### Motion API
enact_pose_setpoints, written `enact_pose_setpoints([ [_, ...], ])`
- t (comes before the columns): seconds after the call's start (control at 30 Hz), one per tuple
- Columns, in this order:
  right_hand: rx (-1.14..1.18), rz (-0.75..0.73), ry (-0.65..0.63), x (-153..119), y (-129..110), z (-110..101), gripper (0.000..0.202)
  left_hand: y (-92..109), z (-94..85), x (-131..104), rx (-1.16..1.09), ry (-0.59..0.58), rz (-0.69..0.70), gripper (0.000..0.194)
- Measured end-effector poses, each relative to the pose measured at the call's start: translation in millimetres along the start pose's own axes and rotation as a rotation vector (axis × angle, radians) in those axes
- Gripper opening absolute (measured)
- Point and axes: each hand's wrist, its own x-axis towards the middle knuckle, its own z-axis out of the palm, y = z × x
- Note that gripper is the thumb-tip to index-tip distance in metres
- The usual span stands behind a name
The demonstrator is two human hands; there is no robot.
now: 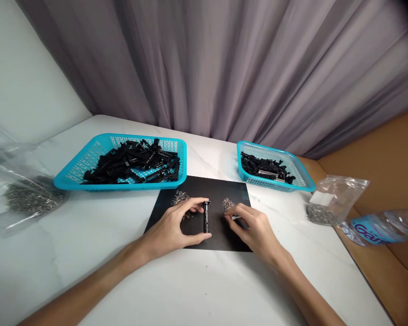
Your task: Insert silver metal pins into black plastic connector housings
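Note:
My left hand (177, 226) holds a narrow black plastic part (206, 217) upright in the view, with the thumb at its lower end and fingers at its upper end. To the right, my right hand (250, 222) is closed in a pinch on a small pale, thin tool (236, 218), most of it hidden by the fingers. Both hands are over a black mat (217, 242). A pile of small metal pieces (180, 197) lies partly behind my left hand, and a second small metal pile (227, 203) lies just beyond my right fingertips.
Blue baskets of black parts stand at the back left (183, 165) and back right (240, 158). Clear bags of metal pieces lie at far left (34, 194) and right (321, 213). A plastic bottle (377, 227) lies at the right edge. A grey curtain (204, 68) hangs behind.

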Motion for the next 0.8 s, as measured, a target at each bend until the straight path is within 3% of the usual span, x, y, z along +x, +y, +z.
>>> enact_pose_setpoints([
  [0.13, 0.114, 0.115, -0.033, 2.1, -4.3, -6.2, 0.008, 0.8, 0.4, -0.9, -0.018, -0.017, -0.016, 0.074],
  [0.3, 0.197, 0.118, -0.014, 5.3, -7.9, -4.3, 0.015, 0.6, 1.2, -1.5, -0.019, -0.008, -0.008, 0.073],
  [0.53, 0.256, 0.122, 0.131, 10.6, -5.7, 5.1, 0.014, 2.1, 3.4, -1.8, -0.012, -0.015, 0.005, 0.072],
  [0.67, 0.287, 0.089, 0.124, 12.1, -4.3, 7.8, 0.020, 3.0, 5.2, -1.7, -0.016, -0.032, 0.006, 0.070],
  [0.8, 0.357, 0.153, 0.131, 10.5, -4.1, 10.9, 0.022, 3.3, 6.7, -0.9, -0.031, -0.037, 0.005, 0.069],
])
